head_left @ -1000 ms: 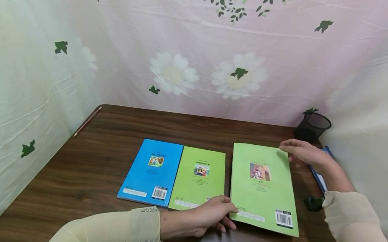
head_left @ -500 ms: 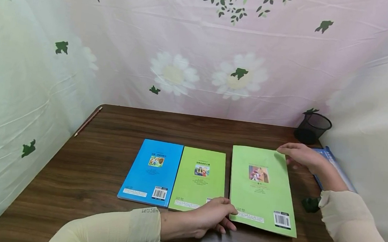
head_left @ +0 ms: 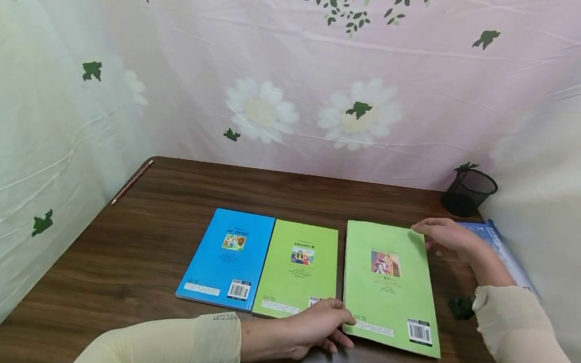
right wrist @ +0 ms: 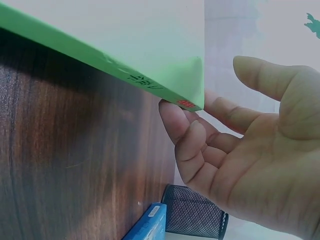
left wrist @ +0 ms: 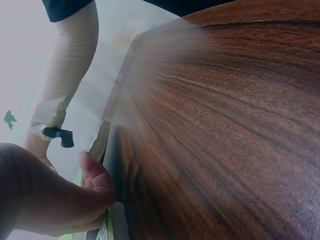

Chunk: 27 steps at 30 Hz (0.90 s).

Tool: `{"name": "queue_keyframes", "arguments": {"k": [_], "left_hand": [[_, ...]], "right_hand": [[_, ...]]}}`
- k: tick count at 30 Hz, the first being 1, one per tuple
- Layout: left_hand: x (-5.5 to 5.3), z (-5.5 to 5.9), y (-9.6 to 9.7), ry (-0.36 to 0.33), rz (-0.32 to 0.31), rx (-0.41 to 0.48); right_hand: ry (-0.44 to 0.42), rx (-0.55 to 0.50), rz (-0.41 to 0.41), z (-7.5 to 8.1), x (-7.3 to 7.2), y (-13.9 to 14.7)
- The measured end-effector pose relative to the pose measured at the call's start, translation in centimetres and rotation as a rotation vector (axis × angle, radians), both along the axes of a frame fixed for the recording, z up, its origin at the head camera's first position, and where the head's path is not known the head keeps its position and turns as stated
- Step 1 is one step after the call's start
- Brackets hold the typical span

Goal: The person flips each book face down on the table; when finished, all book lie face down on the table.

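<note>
A light green book (head_left: 386, 294) lies back cover up on the right of the table, its right side raised in the right wrist view. My left hand (head_left: 316, 325) grips its lower left corner, thumb over the cover and fingers at the edge. At its upper right corner, my right hand (right wrist: 250, 145) has fingers curled around the corner along the spine, while the thumb stands apart from the cover. Left of it, a yellow-green book (head_left: 298, 274) lies flat beside a blue book (head_left: 227, 256). My left hand overlaps the yellow-green book's lower right corner.
A black mesh pen cup (head_left: 468, 192) stands at the back right corner. Partly behind my right arm lies another blue-and-white book (head_left: 502, 252). A pencil (head_left: 132, 182) lies along the left table edge. Printed cloth (head_left: 299, 78) hangs around the table.
My right hand has moved slightly left and down, and the light green book's top and right edges with it. More of the blue-and-white book shows. My left hand has hardly moved.
</note>
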State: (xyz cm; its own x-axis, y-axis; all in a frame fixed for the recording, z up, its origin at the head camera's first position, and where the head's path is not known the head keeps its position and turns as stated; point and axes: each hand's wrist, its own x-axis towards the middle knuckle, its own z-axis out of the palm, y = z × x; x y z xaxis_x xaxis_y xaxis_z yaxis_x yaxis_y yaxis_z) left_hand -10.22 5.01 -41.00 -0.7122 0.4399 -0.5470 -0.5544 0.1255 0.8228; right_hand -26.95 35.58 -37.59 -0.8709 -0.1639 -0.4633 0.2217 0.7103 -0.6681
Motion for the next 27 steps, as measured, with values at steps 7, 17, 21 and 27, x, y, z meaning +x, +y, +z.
{"name": "queue_keyframes", "arguments": {"k": [7, 17, 21, 27], "left_hand": [[0.0, -0.1, 0.1, -0.006, -0.001, -0.003], [0.2, 0.0, 0.2, -0.04, -0.011, 0.004], [0.3, 0.1, 0.2, -0.043, -0.011, 0.002], [0.4, 0.1, 0.1, -0.032, -0.014, 0.009]], "right_hand": [[0.005, 0.003, 0.004, -0.6, -0.2, 0.2], [-0.017, 0.033, 0.019, -1.4, -0.3, 0.2], [-0.023, 0.038, 0.036, -1.8, -0.3, 0.3], [-0.028, 0.033, 0.028, -2.2, -0.3, 0.3]]}}
